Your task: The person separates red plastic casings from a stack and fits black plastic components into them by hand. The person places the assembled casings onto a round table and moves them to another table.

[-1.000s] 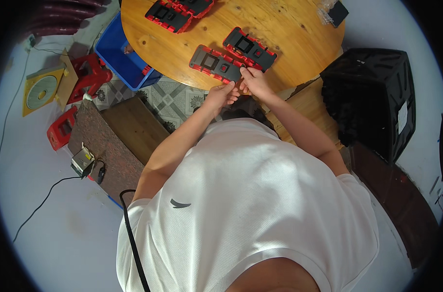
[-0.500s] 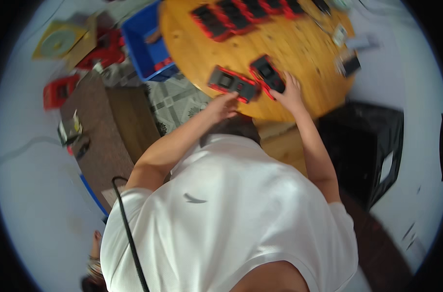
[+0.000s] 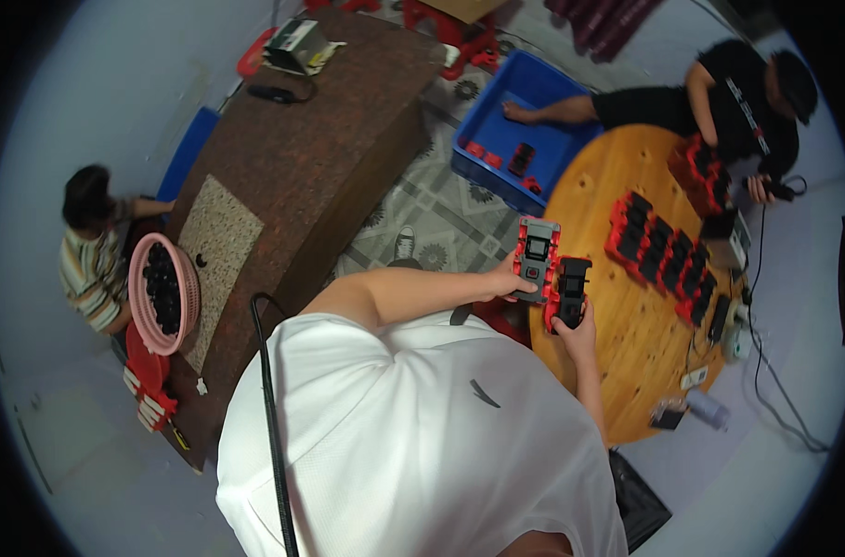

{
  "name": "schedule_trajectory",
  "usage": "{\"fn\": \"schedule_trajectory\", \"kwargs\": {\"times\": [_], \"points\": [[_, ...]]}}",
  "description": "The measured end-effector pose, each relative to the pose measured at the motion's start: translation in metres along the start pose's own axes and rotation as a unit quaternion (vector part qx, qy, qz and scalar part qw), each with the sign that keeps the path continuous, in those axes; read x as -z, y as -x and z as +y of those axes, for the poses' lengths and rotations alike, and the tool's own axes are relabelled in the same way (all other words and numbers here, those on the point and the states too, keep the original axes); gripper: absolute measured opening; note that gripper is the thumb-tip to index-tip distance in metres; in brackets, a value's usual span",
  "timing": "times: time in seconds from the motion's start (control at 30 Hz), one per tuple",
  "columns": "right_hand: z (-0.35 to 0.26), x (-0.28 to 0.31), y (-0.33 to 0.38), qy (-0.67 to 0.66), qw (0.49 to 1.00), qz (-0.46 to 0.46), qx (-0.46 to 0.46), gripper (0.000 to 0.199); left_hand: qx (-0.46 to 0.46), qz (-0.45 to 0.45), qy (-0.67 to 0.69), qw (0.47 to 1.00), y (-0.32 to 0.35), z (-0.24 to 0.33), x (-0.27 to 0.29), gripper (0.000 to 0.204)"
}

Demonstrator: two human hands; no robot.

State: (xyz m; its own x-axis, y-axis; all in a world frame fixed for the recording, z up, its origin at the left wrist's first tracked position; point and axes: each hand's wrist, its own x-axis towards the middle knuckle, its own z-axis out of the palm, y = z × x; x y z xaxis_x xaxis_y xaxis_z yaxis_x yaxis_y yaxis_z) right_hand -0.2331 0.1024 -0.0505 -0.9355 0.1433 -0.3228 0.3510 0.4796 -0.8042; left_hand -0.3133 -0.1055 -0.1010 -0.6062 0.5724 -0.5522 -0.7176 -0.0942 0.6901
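Observation:
My left hand (image 3: 510,280) grips a red-and-grey device housing (image 3: 537,249) by its lower end, thumb on its face, which has a square dark window. My right hand (image 3: 577,327) is closed on the lower part of a red-and-black device housing (image 3: 572,282). The two housings are side by side, close together, over the near left rim of the round wooden table (image 3: 617,371). More red-and-black housings (image 3: 662,252) stand in a row farther across the table. What the fingers do underneath is hidden.
A blue tub (image 3: 478,172) with a few red-and-black pieces stands beyond the table; a co-worker's leg reaches into it. That person (image 3: 752,111) handles a cable. At left, another person sits by a brown counter (image 3: 348,111) and a pink basket (image 3: 136,288) of black parts.
My view has swung left, bringing the counter, basket and two people into sight. Both hands still hold their housings, now more upright in view and near the table's left rim.

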Motion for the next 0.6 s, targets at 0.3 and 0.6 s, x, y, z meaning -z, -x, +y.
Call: {"fn": "schedule_trajectory", "kwargs": {"times": [0.3, 0.6], "points": [[-0.163, -0.190, -0.179, 0.134, 0.964, -0.083, 0.212, 0.082, -0.182, 0.355, 0.113, 0.910, 0.066, 0.087, 0.224, 0.064], [-0.274, -0.444, -0.272, 0.168, 0.927, -0.234, 0.242, 0.050, -0.094, 0.521, 0.183, 0.828, 0.151, 0.080, 0.459, 0.029]]}}
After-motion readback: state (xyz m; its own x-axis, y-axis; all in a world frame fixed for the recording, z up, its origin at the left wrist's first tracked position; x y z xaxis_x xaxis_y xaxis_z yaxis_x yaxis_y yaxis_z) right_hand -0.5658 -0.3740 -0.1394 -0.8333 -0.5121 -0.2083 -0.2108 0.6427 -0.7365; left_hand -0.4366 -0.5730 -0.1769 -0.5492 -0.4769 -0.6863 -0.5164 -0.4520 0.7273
